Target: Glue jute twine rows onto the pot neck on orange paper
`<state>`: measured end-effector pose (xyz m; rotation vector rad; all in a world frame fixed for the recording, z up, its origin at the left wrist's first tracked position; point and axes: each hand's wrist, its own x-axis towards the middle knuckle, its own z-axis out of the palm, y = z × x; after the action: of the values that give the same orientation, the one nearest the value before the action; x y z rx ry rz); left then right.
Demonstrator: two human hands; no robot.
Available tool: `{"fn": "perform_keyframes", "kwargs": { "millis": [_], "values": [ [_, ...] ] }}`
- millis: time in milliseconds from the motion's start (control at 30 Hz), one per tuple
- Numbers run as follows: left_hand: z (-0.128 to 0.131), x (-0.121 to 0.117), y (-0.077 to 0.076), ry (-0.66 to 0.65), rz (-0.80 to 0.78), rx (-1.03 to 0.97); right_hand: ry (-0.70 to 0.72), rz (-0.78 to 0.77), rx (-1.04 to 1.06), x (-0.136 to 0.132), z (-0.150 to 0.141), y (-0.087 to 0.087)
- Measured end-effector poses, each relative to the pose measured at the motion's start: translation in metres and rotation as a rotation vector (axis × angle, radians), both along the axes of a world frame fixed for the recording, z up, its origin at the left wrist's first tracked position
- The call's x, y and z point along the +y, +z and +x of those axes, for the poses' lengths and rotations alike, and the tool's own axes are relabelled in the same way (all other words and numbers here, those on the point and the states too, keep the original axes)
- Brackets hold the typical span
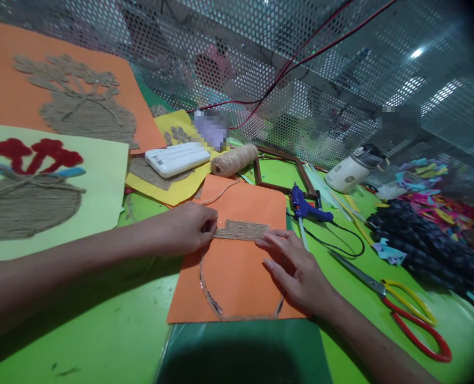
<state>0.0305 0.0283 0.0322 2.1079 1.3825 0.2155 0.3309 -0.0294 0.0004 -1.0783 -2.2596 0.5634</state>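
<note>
An orange paper sheet [240,266] lies on the green table, with a band of jute twine [240,230] glued across it and a twine outline of a pot shape below. My left hand [189,228] is closed in a pinch at the band's left end, holding the twine strand. My right hand [296,266] lies flat on the sheet with fingers stretched out, its fingertips touching the band's right end. A strand runs from the band up to the twine spool [233,160].
A blue glue gun [306,209] and red-and-yellow scissors [408,312] lie to the right. A white bottle [352,169], paper scraps [428,192], a white power bank [176,159] and finished twine pictures [53,186] surround the work. Perforated metal mesh [340,80] stands behind.
</note>
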Motion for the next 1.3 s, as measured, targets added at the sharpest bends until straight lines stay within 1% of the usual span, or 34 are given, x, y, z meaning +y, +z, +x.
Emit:
{"fn": "perform_keyframes", "kwargs": {
  "millis": [100,267,333,433,500,567,733,833,1000,1133,1300],
  "values": [
    [0.0,0.0,-0.001,-0.006,-0.003,-0.003,-0.003,0.006,-0.01,-0.001,-0.001,-0.001],
    [0.003,-0.003,0.002,0.013,0.003,0.02,-0.007,0.0,-0.006,0.0,0.001,0.0],
    [0.004,-0.003,0.003,0.016,0.008,0.028,0.009,-0.005,0.022,0.003,0.003,0.007],
    [0.004,-0.003,0.002,0.016,0.013,0.033,0.044,0.021,0.02,0.008,0.002,0.021],
    [0.003,-0.001,0.001,0.014,0.009,0.033,0.078,0.055,-0.045,0.01,-0.005,0.03],
    [0.003,0.001,-0.001,0.013,0.004,0.031,0.123,0.096,-0.129,0.011,-0.015,0.035],
    [0.004,0.001,0.002,0.019,-0.011,0.019,0.194,0.169,-0.281,0.013,-0.039,0.03],
    [0.004,-0.001,0.004,0.019,-0.018,0.004,0.212,0.195,-0.342,0.013,-0.042,0.027],
    [0.001,0.002,0.003,0.004,-0.049,-0.03,0.231,0.302,-0.448,0.012,-0.039,0.026],
    [-0.001,0.004,0.004,-0.02,-0.09,-0.045,0.237,0.336,-0.444,0.011,-0.039,0.022],
    [-0.002,0.003,0.01,-0.022,-0.125,-0.033,0.244,0.328,-0.372,0.012,-0.037,0.019]
  ]
}}
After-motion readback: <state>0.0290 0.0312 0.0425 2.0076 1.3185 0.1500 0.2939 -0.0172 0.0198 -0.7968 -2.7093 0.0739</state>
